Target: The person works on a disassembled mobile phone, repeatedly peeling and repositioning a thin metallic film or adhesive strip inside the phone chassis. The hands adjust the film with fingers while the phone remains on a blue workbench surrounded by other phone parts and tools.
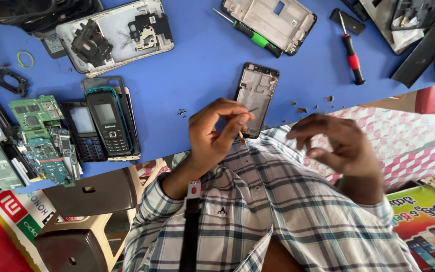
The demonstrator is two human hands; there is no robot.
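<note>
My left hand [216, 132] pinches a thin small tool with an orange tip [241, 137] between thumb and fingers, at the near edge of the blue table [202, 75]. Its fingertips hover over the lower end of a stripped phone frame [256, 93] that lies flat on the table. My right hand [337, 145] is to the right, off the table edge and above my checked shirt. It is blurred, its fingers loosely curled and apart, with nothing seen in it.
A green-handled screwdriver [254, 36] and a red-handled screwdriver [352, 54] lie at the back. Two keypad phones [107, 122], green circuit boards [40, 135], opened phone housings [114, 32] and small screws [182, 112] cover the left. A brown stool [90, 194] stands below the table.
</note>
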